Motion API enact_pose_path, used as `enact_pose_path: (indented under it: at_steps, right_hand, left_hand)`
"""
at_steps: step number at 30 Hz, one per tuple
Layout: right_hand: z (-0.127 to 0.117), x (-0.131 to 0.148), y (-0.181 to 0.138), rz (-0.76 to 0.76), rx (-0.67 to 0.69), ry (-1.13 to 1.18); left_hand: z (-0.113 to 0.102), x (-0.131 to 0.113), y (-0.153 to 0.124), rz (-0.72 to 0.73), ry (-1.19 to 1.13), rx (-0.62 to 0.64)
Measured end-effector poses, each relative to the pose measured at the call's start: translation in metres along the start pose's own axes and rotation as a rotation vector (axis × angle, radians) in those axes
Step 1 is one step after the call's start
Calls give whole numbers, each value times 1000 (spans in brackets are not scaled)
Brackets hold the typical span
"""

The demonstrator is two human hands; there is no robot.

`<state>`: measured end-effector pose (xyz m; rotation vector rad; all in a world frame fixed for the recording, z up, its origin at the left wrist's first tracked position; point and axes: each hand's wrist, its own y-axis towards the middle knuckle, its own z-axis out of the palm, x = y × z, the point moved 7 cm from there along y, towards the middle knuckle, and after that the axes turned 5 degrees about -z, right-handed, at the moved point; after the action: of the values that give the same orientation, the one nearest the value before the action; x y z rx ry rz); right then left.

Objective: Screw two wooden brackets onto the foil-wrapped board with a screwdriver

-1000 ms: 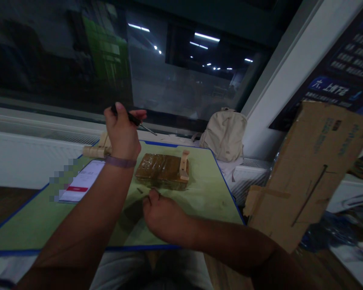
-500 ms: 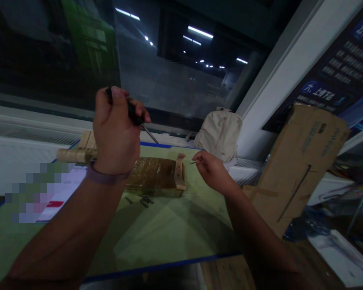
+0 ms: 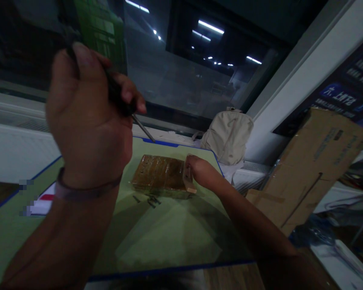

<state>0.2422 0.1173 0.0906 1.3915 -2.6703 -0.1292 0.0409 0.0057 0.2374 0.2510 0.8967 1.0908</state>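
Note:
My left hand (image 3: pixel 87 117) is raised close to the camera, fingers wrapped round a black-handled screwdriver (image 3: pixel 124 104) whose metal shaft points down and right. My right hand (image 3: pixel 199 171) rests at the right end of a brown wooden board (image 3: pixel 157 175) on the green mat (image 3: pixel 169 237), fingers pinched against a small pale wooden piece (image 3: pixel 188 181) standing on the board's edge. Whether a screw is in those fingers I cannot see. Several dark screws (image 3: pixel 148 199) lie on the mat just in front of the board.
A beige backpack (image 3: pixel 228 135) sits behind the mat by the window. A large cardboard box (image 3: pixel 314 161) leans at the right. A white and red paper (image 3: pixel 42 203) lies on the mat's left, partly hidden by my left arm.
My left hand with the screwdriver has risen nearer the camera. My right hand, which lifted a small screw from the pile, has moved down to the pale wooden piece on the board.

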Motion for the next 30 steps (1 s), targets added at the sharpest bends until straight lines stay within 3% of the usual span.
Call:
enact_pose_path:
  at_steps: [8, 14, 20, 24, 30]
  right_hand:
    - [7, 4, 5, 53, 51, -126]
    - [11, -5, -1, 160, -111, -67]
    - [21, -14, -6, 167, -223, -35]
    - [22, -17, -10, 188, -270, 3]
    - [22, -20, -15, 197, -332, 46]
  left_hand:
    - [-3, 3, -2, -39, 83, -19]
    - [-4, 2, 2, -9, 39, -28]
    - [-2, 2, 0, -42, 60, -17]
    - [3, 1, 0, -6, -36, 35]
    - [1, 6, 0, -80, 26, -7]
